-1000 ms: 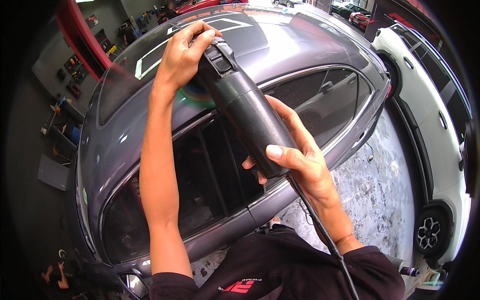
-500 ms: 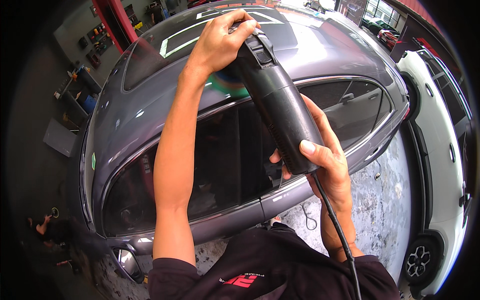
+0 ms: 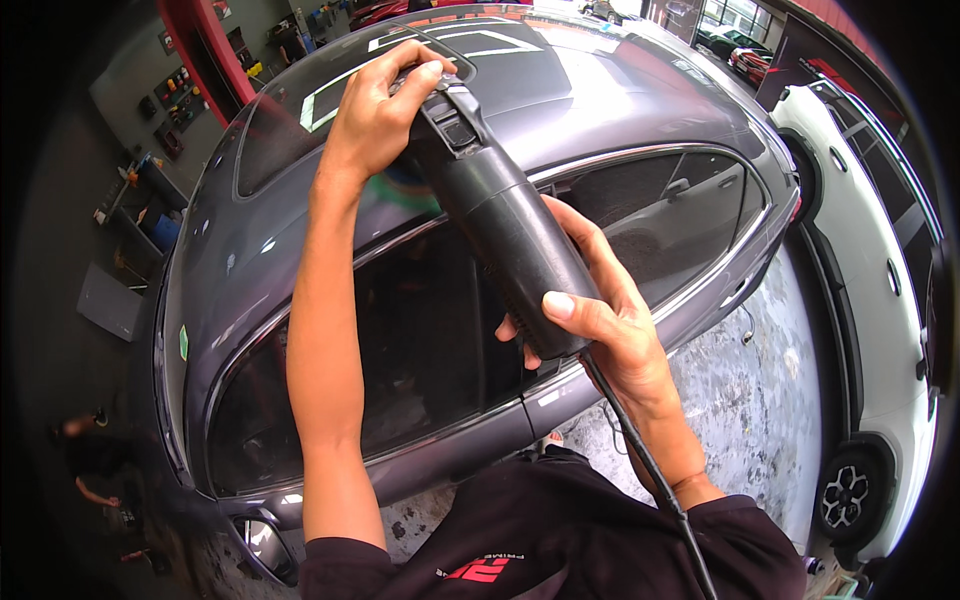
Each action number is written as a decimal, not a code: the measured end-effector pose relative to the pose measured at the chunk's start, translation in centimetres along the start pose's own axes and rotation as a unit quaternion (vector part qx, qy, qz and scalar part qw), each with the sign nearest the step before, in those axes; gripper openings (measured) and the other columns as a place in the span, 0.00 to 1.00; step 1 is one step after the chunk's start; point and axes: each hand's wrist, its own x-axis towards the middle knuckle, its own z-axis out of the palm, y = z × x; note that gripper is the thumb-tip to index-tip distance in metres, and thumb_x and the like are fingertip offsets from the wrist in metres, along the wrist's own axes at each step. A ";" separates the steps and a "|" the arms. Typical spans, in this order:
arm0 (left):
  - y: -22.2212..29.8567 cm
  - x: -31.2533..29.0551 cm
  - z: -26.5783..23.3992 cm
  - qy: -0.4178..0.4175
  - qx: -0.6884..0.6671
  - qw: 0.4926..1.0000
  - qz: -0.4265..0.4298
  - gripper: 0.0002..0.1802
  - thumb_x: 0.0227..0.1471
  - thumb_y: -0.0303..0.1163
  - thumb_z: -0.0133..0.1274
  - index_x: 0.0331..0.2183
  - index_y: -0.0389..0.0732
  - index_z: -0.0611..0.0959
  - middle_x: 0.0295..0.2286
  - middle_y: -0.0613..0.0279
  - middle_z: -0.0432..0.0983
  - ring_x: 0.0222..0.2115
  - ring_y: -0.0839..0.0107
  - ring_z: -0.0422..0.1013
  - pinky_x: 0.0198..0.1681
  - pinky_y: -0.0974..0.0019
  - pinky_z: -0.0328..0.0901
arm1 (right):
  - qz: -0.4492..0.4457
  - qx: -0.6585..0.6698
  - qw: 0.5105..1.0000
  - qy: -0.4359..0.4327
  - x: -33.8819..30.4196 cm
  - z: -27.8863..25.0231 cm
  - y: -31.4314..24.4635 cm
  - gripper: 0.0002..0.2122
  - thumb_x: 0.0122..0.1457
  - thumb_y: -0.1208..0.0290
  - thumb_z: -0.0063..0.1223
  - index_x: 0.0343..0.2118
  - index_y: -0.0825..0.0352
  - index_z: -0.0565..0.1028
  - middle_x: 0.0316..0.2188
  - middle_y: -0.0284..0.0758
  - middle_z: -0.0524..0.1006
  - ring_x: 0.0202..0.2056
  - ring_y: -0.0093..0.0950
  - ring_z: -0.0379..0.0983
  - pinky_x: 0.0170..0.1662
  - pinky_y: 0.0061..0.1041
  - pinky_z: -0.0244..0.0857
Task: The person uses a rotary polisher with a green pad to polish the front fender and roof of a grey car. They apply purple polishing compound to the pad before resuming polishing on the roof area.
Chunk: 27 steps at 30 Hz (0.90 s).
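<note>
The person's left hand [image 3: 385,110] reaches far forward with a straight arm and presses down on the head of a black polishing machine [image 3: 500,215]. The right hand [image 3: 595,325] is wrapped around its rear handle, elbow bent. The machine lies on the roof of the grey car [image 3: 620,100], above the side windows.

The grey car [image 3: 600,110] has glossy, smooth painted metal that mirrors the ceiling lights on its roof, with dark tinted glass in its side windows [image 3: 420,340] and bright polished trim along their edges. On that roof, the polishing machine [image 3: 505,225] held by the left hand [image 3: 385,105] and the right hand [image 3: 590,320] has a matt black plastic body, a smooth black rubbery cord [image 3: 650,470] trailing from its rear end, and what may be a soft green foam pad [image 3: 400,190] under its head, though blur hides its texture. Beside the car the floor [image 3: 740,410] is rough, mottled grey concrete, and the white car [image 3: 870,270] beyond it is glossy too.
</note>
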 end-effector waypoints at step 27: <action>-0.1 -3.1 -3.7 0.043 0.018 0.999 0.007 0.20 0.63 0.45 0.53 0.40 0.36 0.87 0.38 0.56 0.87 0.41 0.62 0.80 0.50 0.61 0.70 | 0.006 0.008 1.000 -0.013 -0.4 3.4 2.3 0.43 0.59 0.71 0.67 0.74 0.68 0.55 0.49 0.46 0.78 0.37 0.35 0.85 0.31 0.29 0.81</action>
